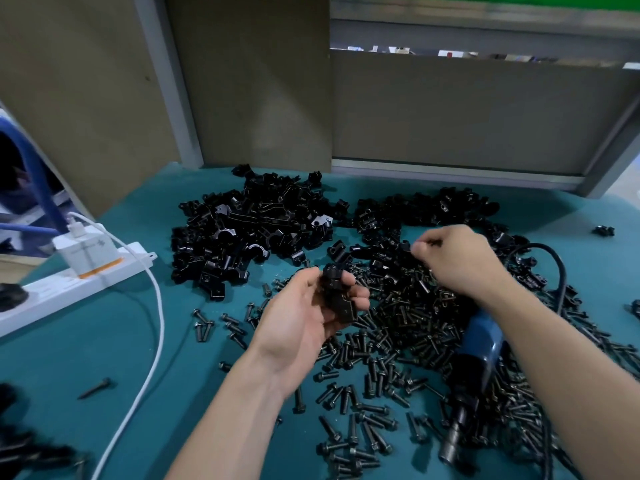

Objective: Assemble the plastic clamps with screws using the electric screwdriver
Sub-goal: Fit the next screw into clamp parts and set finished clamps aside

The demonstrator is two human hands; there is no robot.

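My left hand (304,317) grips a black plastic clamp (337,296), held palm-up above the table. Over the screw pile (408,327), my right hand (453,258) has its fingertips pinched together; whether a screw is between them is too small to tell. A large heap of black clamp parts (256,230) lies behind the hands, with a second heap (436,209) to the right. The blue and black electric screwdriver (474,368) lies on the screws under my right forearm, its black cord (557,271) looping behind.
A white power strip (86,278) with a white charger (83,251) and white cable (156,334) sits at the left on the teal table mat (104,341). Brown panels (450,112) wall the back. A lone screw (95,388) lies front left.
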